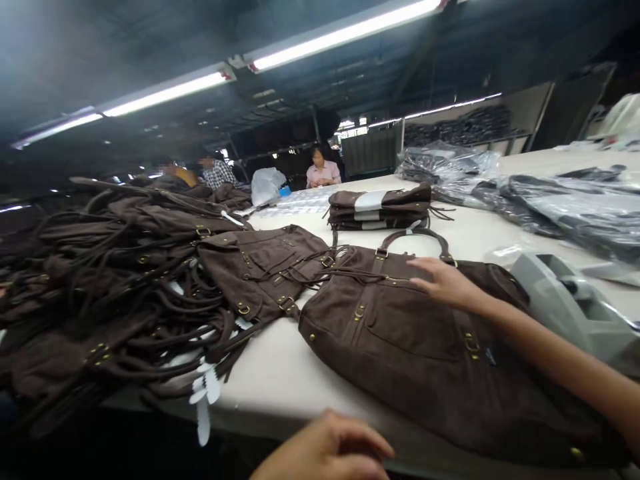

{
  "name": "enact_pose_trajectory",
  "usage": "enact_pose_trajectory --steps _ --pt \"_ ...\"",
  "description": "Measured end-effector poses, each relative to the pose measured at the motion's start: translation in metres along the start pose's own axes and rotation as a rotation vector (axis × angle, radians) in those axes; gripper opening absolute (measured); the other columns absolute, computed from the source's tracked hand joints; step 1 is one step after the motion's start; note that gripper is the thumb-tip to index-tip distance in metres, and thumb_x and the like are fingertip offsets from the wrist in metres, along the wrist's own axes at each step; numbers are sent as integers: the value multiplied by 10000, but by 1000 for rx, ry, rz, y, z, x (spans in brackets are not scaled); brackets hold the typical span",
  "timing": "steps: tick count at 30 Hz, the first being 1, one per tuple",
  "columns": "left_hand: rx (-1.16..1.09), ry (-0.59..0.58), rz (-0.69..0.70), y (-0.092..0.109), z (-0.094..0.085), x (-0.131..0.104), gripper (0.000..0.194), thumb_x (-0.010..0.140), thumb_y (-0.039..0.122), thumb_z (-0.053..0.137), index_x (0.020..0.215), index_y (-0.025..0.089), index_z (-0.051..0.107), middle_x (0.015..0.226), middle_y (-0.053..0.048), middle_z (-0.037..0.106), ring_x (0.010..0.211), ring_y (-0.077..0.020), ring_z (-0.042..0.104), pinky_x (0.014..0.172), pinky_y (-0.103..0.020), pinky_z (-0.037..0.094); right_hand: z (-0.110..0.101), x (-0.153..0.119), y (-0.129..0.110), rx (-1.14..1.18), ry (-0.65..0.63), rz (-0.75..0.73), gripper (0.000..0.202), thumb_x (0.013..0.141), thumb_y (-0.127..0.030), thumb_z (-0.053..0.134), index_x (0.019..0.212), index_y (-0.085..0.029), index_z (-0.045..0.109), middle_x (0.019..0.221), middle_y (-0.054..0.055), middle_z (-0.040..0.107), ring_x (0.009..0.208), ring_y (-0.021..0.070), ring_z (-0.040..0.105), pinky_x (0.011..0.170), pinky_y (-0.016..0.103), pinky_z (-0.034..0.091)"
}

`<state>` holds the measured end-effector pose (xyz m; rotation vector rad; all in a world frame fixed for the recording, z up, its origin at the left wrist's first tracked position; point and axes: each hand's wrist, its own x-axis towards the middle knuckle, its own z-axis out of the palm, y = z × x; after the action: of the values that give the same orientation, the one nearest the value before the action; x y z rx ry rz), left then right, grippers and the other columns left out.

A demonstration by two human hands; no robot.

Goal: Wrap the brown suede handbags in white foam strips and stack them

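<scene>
A large dark brown bag (410, 333) with brass buckles lies flat on the pale table (270, 363), its looped handle toward the far side. Over the bag's upper part is my right hand (443, 283), fingers spread and nothing held; whether it touches the cloth is unclear. My left hand (333, 450) hovers at the table's front edge, below the bag, its fingers loosely curled and apart, holding nothing. Another brown bag (265, 257) lies just left of the large one, its straps reaching across to it.
A big heap of brown bags (110, 267) fills the left side. Behind are a folded stack (377, 207) and plastic-wrapped bags (575, 207). A grey tape dispenser (565, 307) stands at right. A person in pink (323, 172) sits across the table; others are farther left.
</scene>
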<state>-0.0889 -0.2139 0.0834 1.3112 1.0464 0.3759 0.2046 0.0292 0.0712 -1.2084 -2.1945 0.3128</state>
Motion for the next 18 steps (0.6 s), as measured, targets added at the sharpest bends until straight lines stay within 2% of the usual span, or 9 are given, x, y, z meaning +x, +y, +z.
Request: enact_pose_trajectory --steps 2,3,4,5,8,10,12,14,18 --pt "-2 326 14 3 -46 -12 362 811 535 600 986 249 735 876 -77 746 855 -268 712 836 -406 568 28 -20 -6 73 -127 -74 454 904 -422 538 1261 -165 651 1305 132 618 1205 287 587 1064 439 456" --pt "52 568 45 3 -72 -13 414 797 560 602 951 195 723 871 -99 734 854 -276 706 815 -407 574 41 -27 -6 85 -173 -104 467 908 -455 521 1256 -175 657 1319 128 611 1216 293 580 1065 456 455" --pt "149 914 59 2 -99 -12 461 787 576 592 957 164 709 901 -112 723 887 -282 701 842 -408 569 52 -33 -3 79 -199 -127 480 909 -480 511 1251 -180 664 1334 132 601 1229 302 570 1069 477 449" --pt "198 1133 40 0 -127 -10 497 792 554 579 1039 134 677 1001 -141 703 990 -297 677 928 -427 536 62 -37 1 59 -200 -142 488 910 -497 501 1246 -185 671 1347 134 592 1240 309 560 1074 494 439" --pt "309 1553 -46 -7 -203 -1 632 780 423 630 1297 83 503 1337 -225 524 1343 -333 442 1139 -467 339 81 -38 16 12 -145 -162 498 923 -534 465 1232 -212 684 1344 123 597 1231 306 567 1077 512 434" --pt "361 1677 -110 -12 -240 4 710 750 382 697 1324 40 459 1365 -268 480 1384 -349 381 1155 -460 305 87 -36 25 10 -112 -172 496 922 -558 456 1212 -236 697 1323 108 614 1210 304 584 1062 516 454" --pt "395 1729 -164 -14 -263 8 784 717 393 766 1325 10 451 1335 -290 498 1349 -361 423 1128 -454 341 90 -34 31 13 -88 -192 491 913 -579 463 1200 -261 703 1311 97 624 1197 309 595 1041 523 476" --pt "414 1764 -209 -14 -276 13 802 727 430 783 1335 28 451 1318 -266 527 1284 -346 493 1084 -466 393 92 -34 36 18 -70 -207 481 908 -586 469 1193 -280 707 1295 92 635 1180 316 608 1018 526 498" --pt "474 1797 -239 -8 -283 24 518 883 445 639 1277 128 528 1233 -137 603 1097 -249 611 963 -470 498 95 -36 37 25 -46 -216 457 903 -577 487 1184 -294 710 1283 85 643 1158 320 621 1005 530 510"
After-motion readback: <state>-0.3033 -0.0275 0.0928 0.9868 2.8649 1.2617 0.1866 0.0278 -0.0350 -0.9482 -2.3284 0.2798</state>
